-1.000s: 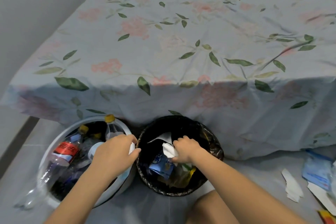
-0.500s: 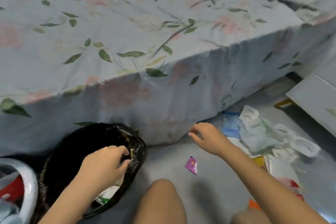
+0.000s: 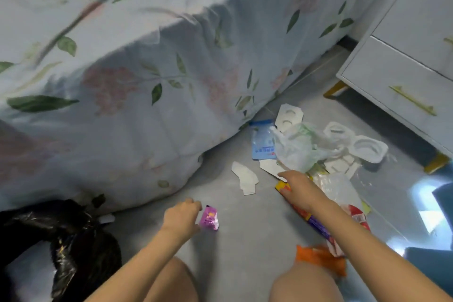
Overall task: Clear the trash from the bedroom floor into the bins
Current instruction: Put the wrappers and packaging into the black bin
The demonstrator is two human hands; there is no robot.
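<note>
My left hand (image 3: 182, 216) is low over the grey floor, fingers curled against the left edge of a small purple wrapper (image 3: 209, 218); whether it grips the wrapper is unclear. Further right, my right hand (image 3: 299, 189) stretches out, fingers spread, over a trash pile, its fingertips at a white paper scrap (image 3: 270, 167) and holding nothing. The pile holds a blue packet (image 3: 261, 140), a clear plastic bag (image 3: 296, 147), white moulded trays (image 3: 365, 147) and a yellow and purple package (image 3: 315, 224). The black-lined bin (image 3: 61, 235) is at the bottom left.
The bed with its flowered sheet (image 3: 147, 81) hangs down to the floor along the far side. A white nightstand (image 3: 404, 61) on gold legs stands at the right. A torn white paper (image 3: 245, 176) and an orange wrapper (image 3: 318, 257) lie near my knees.
The view has swung right, away from the bins. My left hand left the black bin and came to the purple wrapper. My right hand dropped the paper and reached the trash pile.
</note>
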